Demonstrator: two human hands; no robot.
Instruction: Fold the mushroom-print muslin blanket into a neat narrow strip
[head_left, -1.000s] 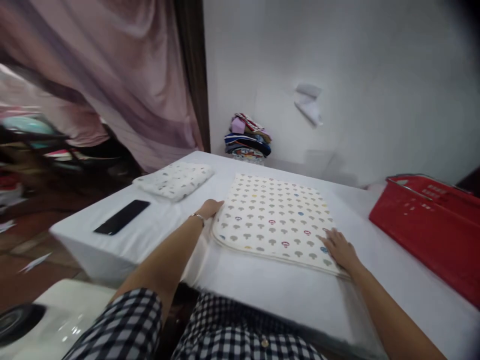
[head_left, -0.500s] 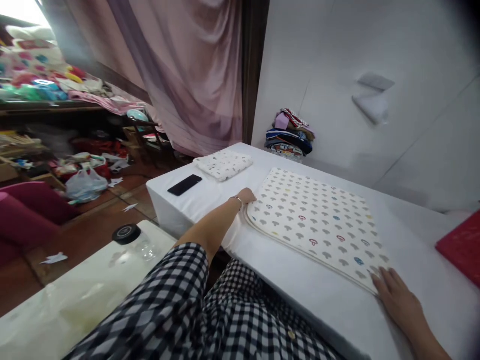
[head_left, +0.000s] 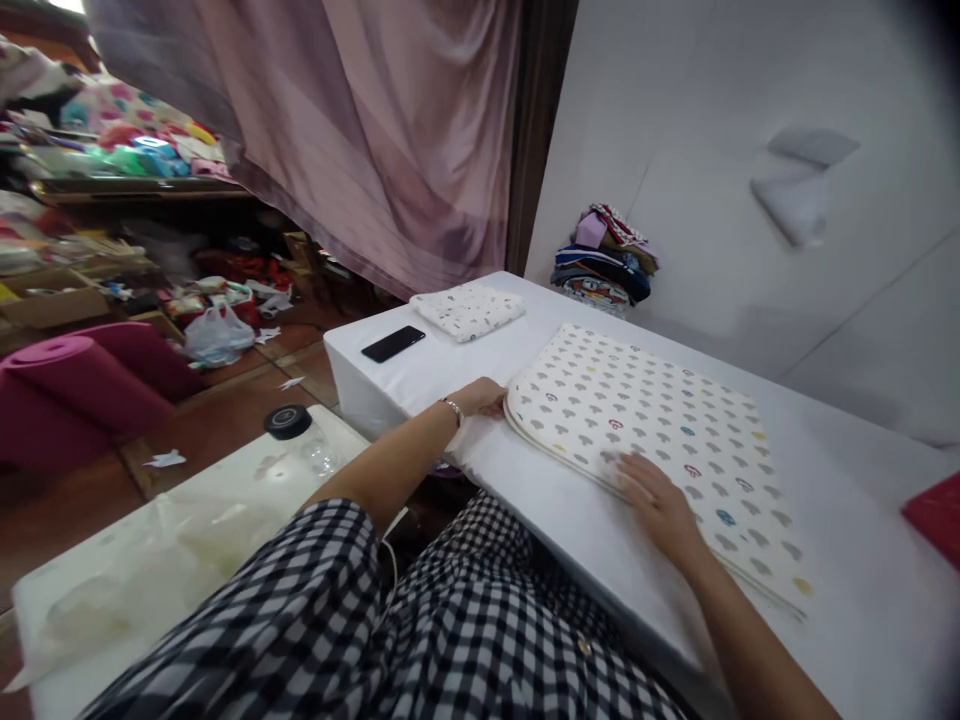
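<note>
A folded white cloth [head_left: 652, 420] printed with rows of small grey mushroom shapes, a few coloured, lies flat on the white-covered table [head_left: 570, 520]. Its layers show along the near edge. At its rounded left corner, my left hand [head_left: 480, 397] has its fingers closed on the edge; the fingertips are partly hidden. My right hand [head_left: 660, 505] rests on the middle of the near edge, fingers stretched out and slightly blurred. Farther back on the table lies a smaller folded printed cloth [head_left: 469, 311].
A black phone [head_left: 394, 344] lies near the table's left end. Folded clothes [head_left: 604, 262] are stacked by the wall. A red item [head_left: 936, 520] sits at right. On a lower white surface at left are a black-lidded jar [head_left: 288, 421] and a plastic bag [head_left: 165, 550]. A rolled pink mat [head_left: 90, 390] stands beyond.
My right hand has slid leftward along the cloth's near edge, from its right corner to the middle. My left hand stays at the left corner. The view has shifted slightly left.
</note>
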